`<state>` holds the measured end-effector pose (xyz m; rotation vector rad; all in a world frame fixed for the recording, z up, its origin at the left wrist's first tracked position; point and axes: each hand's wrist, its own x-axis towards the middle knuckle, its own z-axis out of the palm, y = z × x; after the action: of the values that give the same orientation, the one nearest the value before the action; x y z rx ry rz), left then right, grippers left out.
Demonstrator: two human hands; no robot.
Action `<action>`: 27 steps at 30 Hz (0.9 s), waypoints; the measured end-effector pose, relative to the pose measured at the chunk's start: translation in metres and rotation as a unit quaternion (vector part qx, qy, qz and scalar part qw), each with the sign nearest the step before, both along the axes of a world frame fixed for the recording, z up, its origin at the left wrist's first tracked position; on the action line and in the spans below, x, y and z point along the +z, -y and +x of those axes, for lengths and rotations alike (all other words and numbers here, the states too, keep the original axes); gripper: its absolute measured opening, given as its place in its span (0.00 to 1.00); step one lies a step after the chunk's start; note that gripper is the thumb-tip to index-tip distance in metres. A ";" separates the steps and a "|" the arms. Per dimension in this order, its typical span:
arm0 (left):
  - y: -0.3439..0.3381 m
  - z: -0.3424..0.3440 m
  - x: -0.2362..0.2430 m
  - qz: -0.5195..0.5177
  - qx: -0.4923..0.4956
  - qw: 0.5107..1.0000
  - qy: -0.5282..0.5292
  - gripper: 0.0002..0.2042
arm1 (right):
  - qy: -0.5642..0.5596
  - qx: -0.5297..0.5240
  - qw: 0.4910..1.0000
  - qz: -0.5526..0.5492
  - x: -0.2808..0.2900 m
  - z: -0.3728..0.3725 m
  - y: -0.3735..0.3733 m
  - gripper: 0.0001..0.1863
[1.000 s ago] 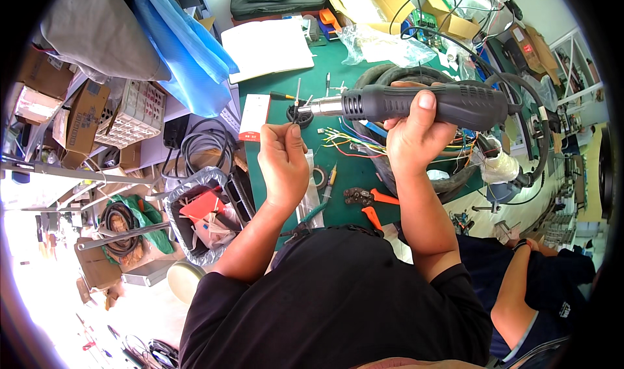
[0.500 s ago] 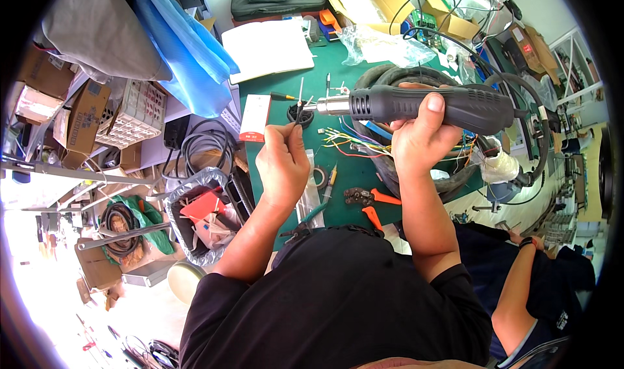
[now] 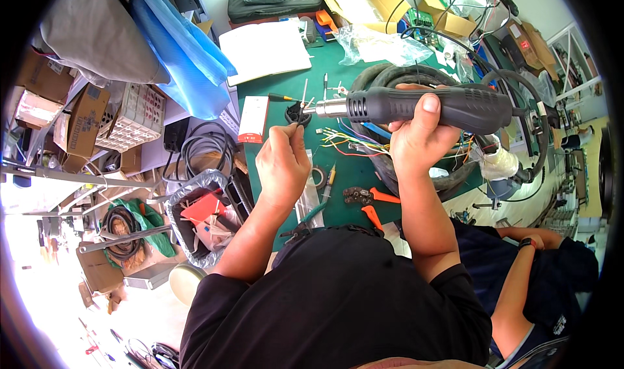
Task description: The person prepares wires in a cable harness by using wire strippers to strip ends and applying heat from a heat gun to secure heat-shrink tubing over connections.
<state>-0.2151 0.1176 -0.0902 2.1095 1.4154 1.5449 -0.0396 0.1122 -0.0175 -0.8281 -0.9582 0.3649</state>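
My right hand [image 3: 421, 138] is wrapped round a black heat gun [image 3: 471, 105], its thumb on top of the grip. The gun lies level, its metal nozzle [image 3: 331, 108] pointing left. My left hand [image 3: 283, 167] pinches a thin dark strand [image 3: 300, 117] that stands up just off the nozzle's tip; its exact kind is too small to tell. Behind the fingertips sits a small round black holder [image 3: 290, 113] with thin rods by it. Below the gun, stripped coloured wires [image 3: 354, 141] fan out from a thick black cable [image 3: 383, 76] coiled on the green mat.
Orange-handled crimping pliers [image 3: 370, 200], a roll of tape [image 3: 318, 177] and a yellow-tipped pen-like tool [image 3: 330, 182] lie near me. A white-and-red box [image 3: 253, 118] stands left, above a lined waste bin [image 3: 208, 216]. Another person's arm [image 3: 520, 291] is at the right.
The view has shifted slightly. Both hands keep their grips, with the nozzle still close to the strand. The other person's forearm at the right has moved a little.
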 end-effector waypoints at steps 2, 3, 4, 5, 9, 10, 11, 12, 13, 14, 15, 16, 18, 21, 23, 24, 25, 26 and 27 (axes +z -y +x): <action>0.000 0.000 0.000 0.003 0.001 1.000 -0.005 0.06 | 0.006 -0.004 1.000 -0.001 -0.002 0.001 0.000 0.19; 0.000 0.000 0.000 0.006 0.002 1.000 -0.008 0.06 | 0.008 -0.009 1.000 -0.002 -0.002 0.000 0.000 0.19; 0.000 -0.001 0.000 0.008 0.003 1.000 -0.011 0.06 | 0.011 -0.014 1.000 -0.003 -0.002 0.000 0.000 0.19; 0.000 -0.001 0.000 0.010 0.003 1.000 -0.011 0.06 | 0.009 -0.015 1.000 -0.006 -0.001 0.000 0.001 0.19; -0.001 -0.001 -0.001 0.011 0.007 1.000 -0.014 0.06 | 0.010 -0.013 1.000 -0.008 0.000 0.001 0.001 0.19; -0.001 -0.001 -0.001 0.009 0.009 1.000 -0.015 0.06 | 0.012 -0.011 1.000 -0.006 0.000 0.001 0.001 0.19; -0.001 -0.001 -0.001 0.010 0.008 1.000 -0.016 0.06 | 0.009 -0.011 1.000 -0.003 0.000 0.001 0.001 0.19; -0.001 -0.001 -0.001 0.011 0.008 1.000 -0.017 0.06 | 0.005 -0.011 1.000 0.000 0.001 0.000 0.000 0.19; 0.000 0.000 -0.001 0.013 0.007 1.000 -0.018 0.06 | 0.002 -0.011 1.000 0.004 0.001 -0.001 0.000 0.19; 0.000 0.000 -0.001 0.012 0.006 1.000 -0.018 0.06 | 0.005 -0.011 1.000 0.003 0.001 0.000 0.000 0.19; 0.000 0.000 0.000 0.012 0.005 1.000 -0.018 0.06 | 0.009 -0.010 1.000 0.002 0.001 0.001 0.000 0.19; 0.000 0.000 0.000 0.012 0.004 1.000 -0.018 0.06 | 0.012 -0.010 1.000 0.001 0.000 0.001 0.000 0.19; 0.000 0.000 0.000 0.019 0.003 1.000 -0.018 0.06 | 0.009 -0.010 1.000 0.001 0.000 0.001 0.000 0.19; 0.002 0.000 0.003 0.007 0.005 1.000 -0.021 0.06 | 0.005 -0.012 1.000 -0.002 0.000 0.000 0.000 0.19; 0.003 0.000 0.003 -0.002 0.006 1.000 -0.023 0.07 | 0.006 -0.013 1.000 -0.003 0.000 0.000 0.000 0.19; 0.002 0.000 0.002 -0.003 0.006 1.000 -0.022 0.07 | 0.008 -0.012 1.000 -0.001 0.001 0.000 0.001 0.19; 0.002 0.000 0.002 -0.004 0.006 1.000 -0.021 0.07 | 0.010 -0.012 1.000 0.000 0.001 0.000 0.001 0.19; 0.002 0.000 0.002 -0.002 0.006 1.000 -0.022 0.07 | 0.012 -0.012 1.000 -0.001 0.001 0.000 0.001 0.19; 0.002 0.000 0.002 0.001 0.006 1.000 -0.023 0.07 | 0.013 -0.013 1.000 -0.003 0.001 0.001 0.001 0.19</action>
<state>-0.2150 0.1159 -0.0877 2.1552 1.4431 1.5125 -0.0391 0.1111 -0.0165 -0.8510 -0.9713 0.3353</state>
